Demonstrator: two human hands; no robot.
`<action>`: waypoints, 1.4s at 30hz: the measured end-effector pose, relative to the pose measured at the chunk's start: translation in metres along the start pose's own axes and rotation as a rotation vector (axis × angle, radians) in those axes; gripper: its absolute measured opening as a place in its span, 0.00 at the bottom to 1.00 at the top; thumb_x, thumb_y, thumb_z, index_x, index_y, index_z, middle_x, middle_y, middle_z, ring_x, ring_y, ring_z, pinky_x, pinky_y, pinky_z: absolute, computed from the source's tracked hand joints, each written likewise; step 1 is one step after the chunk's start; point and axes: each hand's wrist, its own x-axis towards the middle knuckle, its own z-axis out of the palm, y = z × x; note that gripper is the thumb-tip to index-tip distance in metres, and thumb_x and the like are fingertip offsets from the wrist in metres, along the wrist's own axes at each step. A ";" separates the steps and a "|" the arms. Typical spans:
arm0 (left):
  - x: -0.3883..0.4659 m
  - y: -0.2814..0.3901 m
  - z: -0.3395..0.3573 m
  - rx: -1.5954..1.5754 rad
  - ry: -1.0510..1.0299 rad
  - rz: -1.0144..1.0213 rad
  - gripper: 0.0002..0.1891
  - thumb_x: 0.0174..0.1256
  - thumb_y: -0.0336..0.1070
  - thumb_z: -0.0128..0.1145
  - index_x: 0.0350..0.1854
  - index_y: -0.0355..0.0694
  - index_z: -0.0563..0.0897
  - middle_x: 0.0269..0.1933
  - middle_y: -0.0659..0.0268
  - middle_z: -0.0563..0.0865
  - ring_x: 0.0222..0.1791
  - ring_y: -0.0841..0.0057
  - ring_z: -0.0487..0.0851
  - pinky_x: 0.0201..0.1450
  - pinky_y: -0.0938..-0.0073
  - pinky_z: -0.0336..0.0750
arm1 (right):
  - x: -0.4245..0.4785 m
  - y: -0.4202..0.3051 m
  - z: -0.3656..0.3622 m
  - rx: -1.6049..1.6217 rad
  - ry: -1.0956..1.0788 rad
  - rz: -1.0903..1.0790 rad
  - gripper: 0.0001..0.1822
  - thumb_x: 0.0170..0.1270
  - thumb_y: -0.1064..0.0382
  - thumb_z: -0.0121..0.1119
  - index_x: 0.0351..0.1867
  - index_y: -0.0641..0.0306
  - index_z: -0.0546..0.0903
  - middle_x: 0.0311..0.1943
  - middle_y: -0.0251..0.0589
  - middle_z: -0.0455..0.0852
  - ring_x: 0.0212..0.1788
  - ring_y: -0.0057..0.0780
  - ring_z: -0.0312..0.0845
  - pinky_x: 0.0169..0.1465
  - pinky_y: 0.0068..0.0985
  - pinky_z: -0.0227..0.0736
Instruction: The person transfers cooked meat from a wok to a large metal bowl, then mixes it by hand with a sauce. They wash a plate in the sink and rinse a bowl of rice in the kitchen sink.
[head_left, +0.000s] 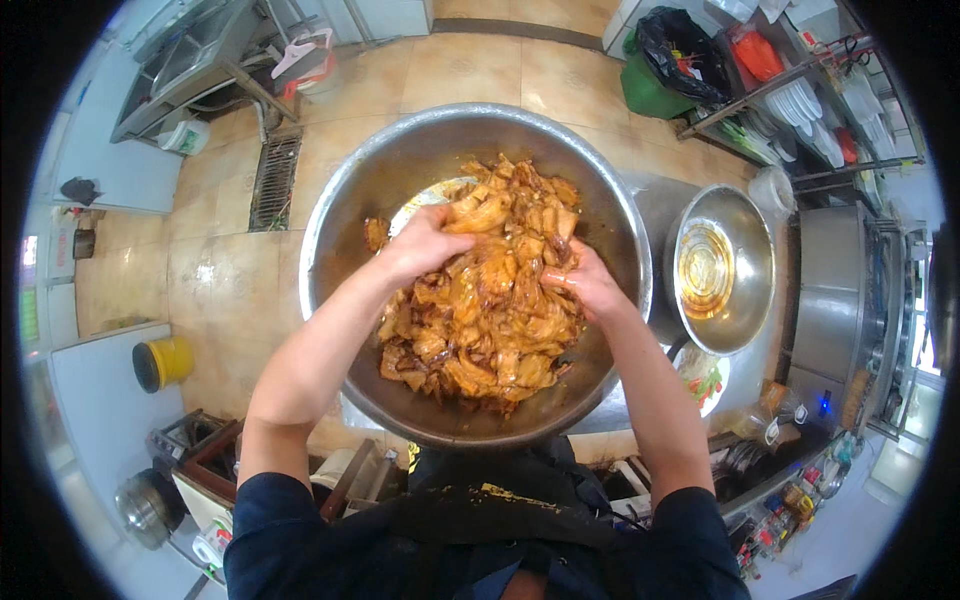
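A large stainless steel bowl (480, 437) stands right before me, holding a heap of glossy brown, sauce-coated sliced meat (480, 315), which looks like sliced meat but could be another food. My left hand (429, 241) is at the heap's upper left, its thumb and fingers closed around several slices. On the right side of the heap, my right hand (586, 283) grips more slices, its fingers partly hidden under them. Both hands are wet with sauce. Bare metal smeared with sauce shows beside my left hand.
A smaller steel bowl (761, 300) with oily residue and a plate of food (718, 384) are on the metal table at right. Shelves with white plates (795, 103) and a green bin (646, 86) stand at upper right. A yellow bucket (174, 360) is on the tiled floor at left.
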 end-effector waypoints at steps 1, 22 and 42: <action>-0.016 0.012 -0.004 -0.030 0.041 0.062 0.25 0.63 0.30 0.68 0.63 0.31 0.81 0.54 0.56 0.89 0.55 0.72 0.86 0.64 0.71 0.78 | -0.009 -0.020 0.010 -0.076 0.012 -0.060 0.34 0.63 0.68 0.72 0.70 0.70 0.71 0.56 0.46 0.86 0.57 0.33 0.83 0.61 0.31 0.77; -0.054 -0.174 0.031 -0.196 0.075 -0.472 0.67 0.57 0.59 0.75 0.81 0.28 0.38 0.81 0.40 0.53 0.81 0.49 0.54 0.81 0.42 0.53 | -0.037 0.090 0.019 0.171 0.226 0.479 0.40 0.71 0.50 0.64 0.79 0.60 0.61 0.76 0.46 0.67 0.75 0.45 0.64 0.72 0.48 0.66; -0.113 -0.121 0.029 0.149 -0.098 -0.536 0.48 0.65 0.55 0.70 0.81 0.46 0.57 0.75 0.50 0.71 0.72 0.55 0.73 0.57 0.56 0.84 | -0.074 0.083 0.032 0.040 0.308 0.480 0.33 0.73 0.55 0.62 0.74 0.65 0.66 0.71 0.54 0.71 0.69 0.45 0.74 0.66 0.44 0.77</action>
